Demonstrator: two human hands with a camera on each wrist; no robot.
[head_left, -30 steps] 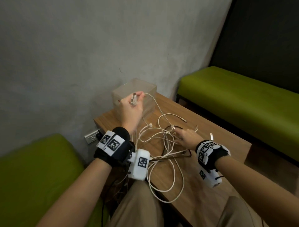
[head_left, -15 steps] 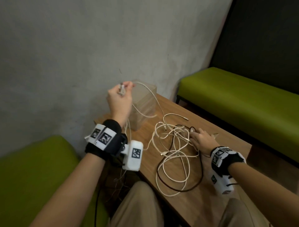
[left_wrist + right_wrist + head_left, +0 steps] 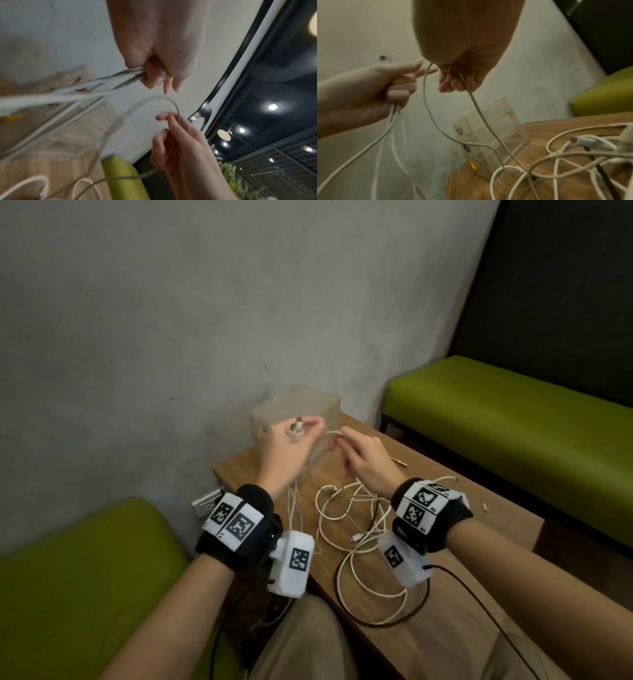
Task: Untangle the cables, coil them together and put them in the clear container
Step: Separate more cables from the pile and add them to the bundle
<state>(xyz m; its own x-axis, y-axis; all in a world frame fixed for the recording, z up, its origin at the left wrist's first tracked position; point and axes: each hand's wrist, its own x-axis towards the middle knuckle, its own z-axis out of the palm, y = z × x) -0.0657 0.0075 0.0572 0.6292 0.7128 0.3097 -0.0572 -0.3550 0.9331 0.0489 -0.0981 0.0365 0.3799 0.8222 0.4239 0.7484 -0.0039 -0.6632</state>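
Both hands are raised in front of the clear container (image 3: 298,405), which stands at the wooden table's (image 3: 479,577) far corner by the wall. My left hand (image 3: 303,428) grips the plug ends of several white cables (image 3: 120,75), whose strands hang down from the fist. Just to its right, my right hand (image 3: 342,446) pinches one white cable (image 3: 330,434) that arcs between the two hands. A tangle of white cables (image 3: 356,522) lies on the table below, with a dark cable (image 3: 404,616) looped round it. The container (image 3: 493,129) looks empty of cables.
Green benches stand at the left (image 3: 75,577) and at the right (image 3: 513,422). A wall socket (image 3: 205,503) sits low beside the table. A loose connector (image 3: 399,463) and a small plug (image 3: 485,508) lie on the right part of the table. My knees are at the table's near edge.
My left hand has come down from its raised spot to just in front of the container. My right hand has left the tangle, risen and taken hold of a white strand beside the left hand.
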